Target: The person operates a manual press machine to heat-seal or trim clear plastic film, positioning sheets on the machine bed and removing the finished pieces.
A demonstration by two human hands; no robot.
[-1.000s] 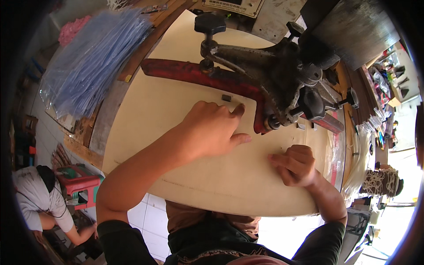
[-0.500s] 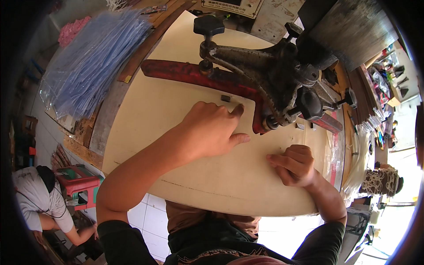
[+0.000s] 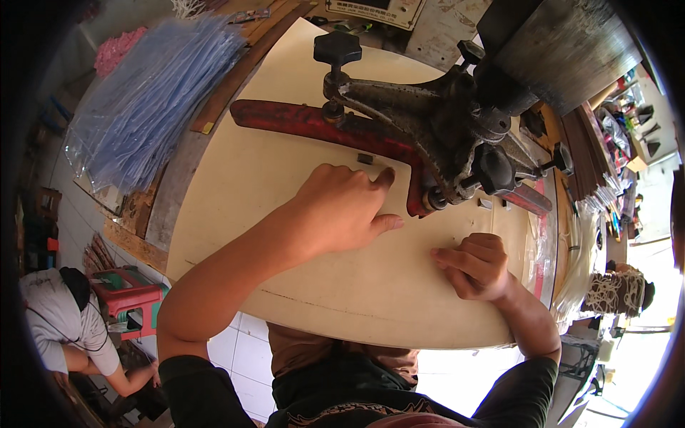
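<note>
Cream-coloured worktable (image 3: 285, 178) fills the view, and nothing on it has shifted since the earlier frames. Left hand (image 3: 342, 210) lies spread flat, palm down, holding nothing, forefinger just beside a small dark block (image 3: 365, 158) in front of the red bar (image 3: 314, 125) of the iron press (image 3: 428, 114). Right hand (image 3: 474, 265) rests loosely clenched; whether it holds anything I cannot tell. Clear plastic sleeves (image 3: 150, 93) are piled at left.

Two bare forearms rise from the lower edge, dark sleeves pushed up to the elbows. The left hand (image 3: 342, 210) lies palm down, its fingers (image 3: 384, 178) stretched forward and thumb pointing right. The right hand (image 3: 477, 265), just beside it, is loosely curled, knuckles up, wrist bent.
</note>
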